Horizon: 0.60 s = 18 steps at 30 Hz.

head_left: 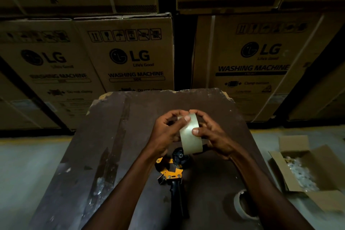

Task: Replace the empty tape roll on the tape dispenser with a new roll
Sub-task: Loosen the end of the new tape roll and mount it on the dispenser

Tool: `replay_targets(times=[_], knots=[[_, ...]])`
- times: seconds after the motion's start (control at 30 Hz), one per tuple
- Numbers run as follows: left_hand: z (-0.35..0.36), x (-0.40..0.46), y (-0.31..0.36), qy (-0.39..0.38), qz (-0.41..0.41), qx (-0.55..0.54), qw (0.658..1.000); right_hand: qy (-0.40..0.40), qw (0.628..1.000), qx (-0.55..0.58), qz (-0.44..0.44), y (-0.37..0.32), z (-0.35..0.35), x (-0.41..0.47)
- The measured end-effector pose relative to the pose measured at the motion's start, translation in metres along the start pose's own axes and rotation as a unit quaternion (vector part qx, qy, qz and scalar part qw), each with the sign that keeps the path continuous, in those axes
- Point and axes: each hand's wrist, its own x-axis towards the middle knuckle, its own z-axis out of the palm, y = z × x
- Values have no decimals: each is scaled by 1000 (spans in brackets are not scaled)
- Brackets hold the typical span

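Both my hands hold a new roll of clear tape (190, 137) above the middle of the dark brown table (115, 136). My left hand (166, 134) grips its left side with the thumb on the outer face. My right hand (212, 134) grips its right side, thumb pressed on the tape surface. Below the roll lies the yellow and black tape dispenser (172, 172) on the table, its black spool hub bare and its black handle pointing toward me. An empty tape core (240, 205) lies on the table beside my right forearm.
An open cardboard box (306, 170) with pale packing bits sits on the floor to the right. Stacked washing machine cartons (130, 54) stand close behind the table. The table's far edge is chipped. Grey floor (28, 164) lies on both sides.
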Motion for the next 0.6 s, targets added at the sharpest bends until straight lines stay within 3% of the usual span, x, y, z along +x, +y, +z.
replay_targets(times=[0.1,0.3,0.47,0.6], knots=[[-3,5,3,32,40,33,998,-2,1000,-16,0,0,3,3],[-13,7,7,-9,43,17,999,4,1000,-12,-10,-4,5,3],[-10,10,6,2,78,44,996,43,998,-52,-2,-7,10,9],[-10,14,4,18,77,59,995,29,998,-57,26,-7,9,9]])
